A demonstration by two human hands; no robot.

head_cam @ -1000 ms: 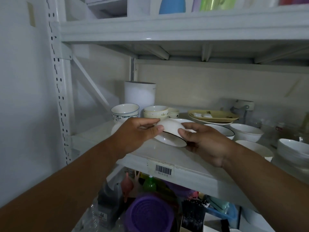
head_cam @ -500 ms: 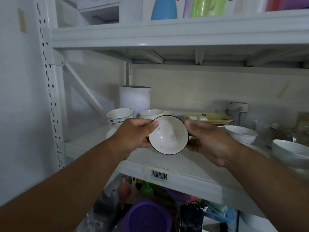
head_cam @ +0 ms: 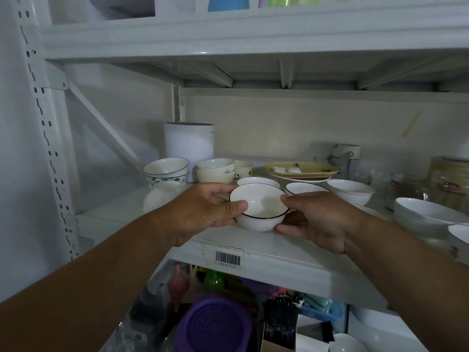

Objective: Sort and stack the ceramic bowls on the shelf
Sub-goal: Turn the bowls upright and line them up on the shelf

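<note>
Both hands grip a small white ceramic bowl with a thin dark rim (head_cam: 258, 208), held upright just above the front of the white metal shelf (head_cam: 266, 252). The left hand (head_cam: 200, 212) curls round its left side, thumb lying over the rim; the right hand (head_cam: 317, 219) pinches the right side, thumb at the rim and fingers beneath. Behind the bowl stand two more dark-rimmed white bowls (head_cam: 304, 188), and to the left a stacked pair of blue-patterned bowls (head_cam: 166, 171).
</note>
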